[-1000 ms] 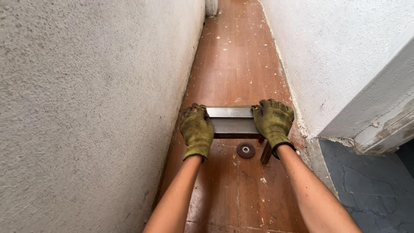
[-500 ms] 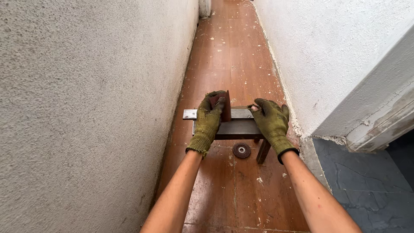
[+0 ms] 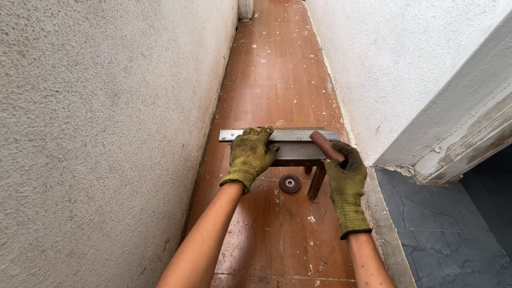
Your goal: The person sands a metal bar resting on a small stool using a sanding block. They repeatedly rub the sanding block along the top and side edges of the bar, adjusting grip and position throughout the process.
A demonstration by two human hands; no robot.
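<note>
Metal bar (image 3: 298, 144), grey, flat and long: my left hand (image 3: 250, 154) presses it, fingers together; my right hand (image 3: 346, 170) clamps a brown rod (image 3: 326, 146).

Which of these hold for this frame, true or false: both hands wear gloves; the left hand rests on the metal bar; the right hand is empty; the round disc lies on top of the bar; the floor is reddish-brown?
1. Both hands wear gloves. True: the left hand and right hand are in olive-green work gloves.
2. The left hand rests on the metal bar. True: its palm lies on the bar's top.
3. The right hand is empty. False: it grips a short reddish-brown rod.
4. The round disc lies on top of the bar. False: it lies on the floor below the bar.
5. The floor is reddish-brown. True.
</note>
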